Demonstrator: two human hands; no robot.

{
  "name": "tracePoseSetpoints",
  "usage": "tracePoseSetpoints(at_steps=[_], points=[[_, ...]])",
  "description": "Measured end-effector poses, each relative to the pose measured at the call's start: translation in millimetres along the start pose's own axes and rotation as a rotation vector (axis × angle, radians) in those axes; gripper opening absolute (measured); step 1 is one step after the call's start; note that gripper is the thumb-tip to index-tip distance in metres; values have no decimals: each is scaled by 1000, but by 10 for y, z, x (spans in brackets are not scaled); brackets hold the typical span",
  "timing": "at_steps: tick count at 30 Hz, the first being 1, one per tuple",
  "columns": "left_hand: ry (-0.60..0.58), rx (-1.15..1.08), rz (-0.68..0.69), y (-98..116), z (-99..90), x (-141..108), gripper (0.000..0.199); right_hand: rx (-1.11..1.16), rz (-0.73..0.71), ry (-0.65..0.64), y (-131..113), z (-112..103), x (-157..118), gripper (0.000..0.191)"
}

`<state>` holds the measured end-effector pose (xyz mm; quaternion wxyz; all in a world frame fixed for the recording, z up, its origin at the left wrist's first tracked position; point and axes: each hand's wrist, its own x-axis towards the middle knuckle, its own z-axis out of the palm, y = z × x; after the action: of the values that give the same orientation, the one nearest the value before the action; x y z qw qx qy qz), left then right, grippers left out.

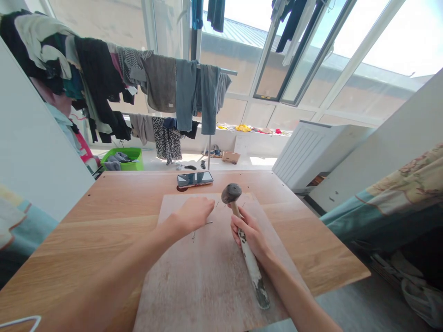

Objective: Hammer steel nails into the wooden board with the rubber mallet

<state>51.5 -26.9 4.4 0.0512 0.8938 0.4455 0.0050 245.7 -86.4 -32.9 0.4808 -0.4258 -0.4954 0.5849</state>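
Observation:
My right hand (249, 230) is wrapped round the upper handle of a hammer (253, 272). Its dark head points away from me, and the pale, worn handle slants down toward the near right. To the left, my left hand (194, 213) is closed low over a wooden board (194, 286), with its fingertips turned away; whatever they pinch is hidden. One nail (209, 223) lies close to that hand, and a thin nail (194, 237) shows just below it. More thin nails (217, 204) stand near the board's far edge, by the hammer head.
The board lies on a wooden table (104, 226). Beyond its far edge rests a phone (195, 179). Behind the table are a green basket (138, 159), laundry (161, 83) on a rack and a white ridged cabinet (304, 147). A curtain (384, 193) hangs at right.

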Motion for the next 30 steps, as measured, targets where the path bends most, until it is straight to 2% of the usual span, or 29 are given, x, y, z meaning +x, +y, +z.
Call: tracePoseSetpoints(at_steps=[2,5,8,11,13,15,18,23,26,30], points=[[17,27,-11,21,36,-11,19,3,-8,13,0,-3,-1,49],[74,-52,-24,-107,110,40,22,6,-19,22,8,-14,4,50],[177,-380,-13,-319,223,115,20,5,-27,22,23,-22,17,50],[337,-734,-3,-472,379,154,17,0,-29,18,41,-19,24,52],[427,-863,-16,-516,476,155,14,-5,-28,18,46,-12,19,53],[458,-931,-21,-524,541,146,13,-7,-25,20,31,-2,7,53],[448,-949,-18,-505,571,137,17,-8,2,12,-57,19,-7,49],[446,-869,-17,-478,548,148,16,16,60,-39,-232,106,44,33],[439,-844,-9,-476,544,152,16,29,29,-33,-194,179,101,30],[431,-832,6,-470,545,145,14,61,7,-21,-45,225,123,36]])
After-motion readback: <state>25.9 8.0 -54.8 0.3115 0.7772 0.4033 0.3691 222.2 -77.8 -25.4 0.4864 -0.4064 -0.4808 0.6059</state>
